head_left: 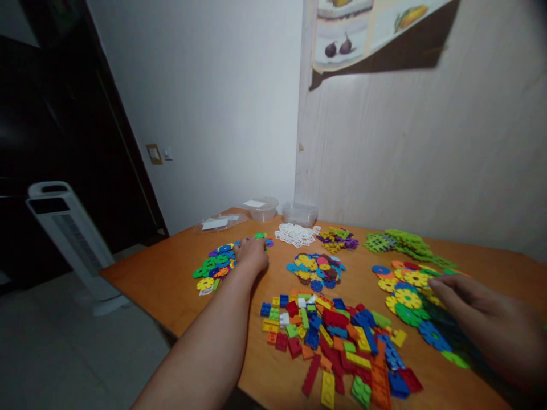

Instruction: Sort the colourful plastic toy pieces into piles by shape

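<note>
My left hand (252, 254) reaches across the orange table (162, 279) to a pile of flat coloured gear discs (216, 266); its fingers curl closed over small pieces at the pile's far edge. My right hand (478, 316) lies flat, fingers stretched out, on a pile of large flower-shaped discs (408, 296) at the right. Between my arms lies a heap of coloured building bricks (337, 341). Beyond it sits a smaller pile of round discs (316, 269).
At the back of the table are white lattice pieces (296, 233), a purple-yellow pile (337, 239), green grid pieces (404, 242), clear plastic tubs (261, 208) and a lid (220, 222). A white tower fan (70, 239) stands on the floor at left.
</note>
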The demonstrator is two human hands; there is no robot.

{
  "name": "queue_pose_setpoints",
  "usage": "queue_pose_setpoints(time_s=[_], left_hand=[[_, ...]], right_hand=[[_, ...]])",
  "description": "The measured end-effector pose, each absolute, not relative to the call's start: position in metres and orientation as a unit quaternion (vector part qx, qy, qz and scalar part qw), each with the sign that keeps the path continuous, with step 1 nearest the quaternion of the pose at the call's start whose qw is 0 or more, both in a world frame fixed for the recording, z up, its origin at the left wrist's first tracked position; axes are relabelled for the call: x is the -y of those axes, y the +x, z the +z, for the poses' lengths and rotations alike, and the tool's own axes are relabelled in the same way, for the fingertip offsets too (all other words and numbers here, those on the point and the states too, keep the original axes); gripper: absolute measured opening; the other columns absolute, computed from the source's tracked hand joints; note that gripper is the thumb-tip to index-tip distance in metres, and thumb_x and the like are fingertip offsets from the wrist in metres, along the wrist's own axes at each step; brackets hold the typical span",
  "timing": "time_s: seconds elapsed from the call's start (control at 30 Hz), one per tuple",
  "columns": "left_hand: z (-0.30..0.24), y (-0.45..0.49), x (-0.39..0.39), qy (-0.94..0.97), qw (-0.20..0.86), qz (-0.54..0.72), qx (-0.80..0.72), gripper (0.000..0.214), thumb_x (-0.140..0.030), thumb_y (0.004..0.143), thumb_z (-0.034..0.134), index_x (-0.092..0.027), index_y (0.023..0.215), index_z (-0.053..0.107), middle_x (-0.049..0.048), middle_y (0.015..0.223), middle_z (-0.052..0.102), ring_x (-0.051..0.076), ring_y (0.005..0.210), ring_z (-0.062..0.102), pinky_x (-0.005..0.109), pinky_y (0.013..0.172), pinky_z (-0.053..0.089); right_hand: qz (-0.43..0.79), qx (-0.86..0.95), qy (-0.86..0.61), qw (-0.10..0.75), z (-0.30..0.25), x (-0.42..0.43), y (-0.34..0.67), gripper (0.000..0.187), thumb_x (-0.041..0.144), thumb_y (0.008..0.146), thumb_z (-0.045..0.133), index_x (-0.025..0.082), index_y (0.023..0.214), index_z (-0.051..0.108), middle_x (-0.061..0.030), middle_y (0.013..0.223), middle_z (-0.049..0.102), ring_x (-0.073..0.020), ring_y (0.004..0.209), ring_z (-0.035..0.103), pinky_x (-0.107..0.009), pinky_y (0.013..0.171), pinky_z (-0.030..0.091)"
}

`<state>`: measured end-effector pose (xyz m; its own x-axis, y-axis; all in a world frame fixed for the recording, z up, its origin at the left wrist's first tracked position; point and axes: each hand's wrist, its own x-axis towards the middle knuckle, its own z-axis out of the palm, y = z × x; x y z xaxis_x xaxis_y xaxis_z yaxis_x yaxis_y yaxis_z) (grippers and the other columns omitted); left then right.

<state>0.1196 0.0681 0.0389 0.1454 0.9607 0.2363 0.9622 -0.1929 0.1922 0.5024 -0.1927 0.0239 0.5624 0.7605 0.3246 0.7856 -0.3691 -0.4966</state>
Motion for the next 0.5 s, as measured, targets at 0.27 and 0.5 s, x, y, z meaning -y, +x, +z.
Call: queue_pose_setpoints(time_s=[0.27,0.5], left_hand=[[0.051,0.124,-0.062,-0.769,-0.014,-0.185,0.612,0.016,-0.019,0.085,0.058,-0.02,0.09,0.073,0.0158,0.103,0.076,0.035,0.111,0.066,0.046,0.093,0.048],[0.062,0.115,-0.025,-0.82,-0.33,-0.171,0.436,0.013,-0.022,0.066,0.069,-0.021,0.079,0.069,0.0002,0.067,0.066,0.016,0.058,0.054,0.026,0.054,0.035]], right_hand=[[-0.012,0.458,-0.826,0.327,0.033,0.196,0.491,0.061,0.082,0.08,0.046,0.033,0.1,0.077,-0.0065,0.108,0.081,-0.0355,0.1,0.074,-0.043,0.081,0.052],[-0.059,0.47,-0.823,0.315,0.023,0.195,0.499,0.058,0.08,0.083,0.046,0.035,0.1,0.079,-0.0007,0.106,0.082,-0.0296,0.095,0.076,-0.036,0.075,0.055]])
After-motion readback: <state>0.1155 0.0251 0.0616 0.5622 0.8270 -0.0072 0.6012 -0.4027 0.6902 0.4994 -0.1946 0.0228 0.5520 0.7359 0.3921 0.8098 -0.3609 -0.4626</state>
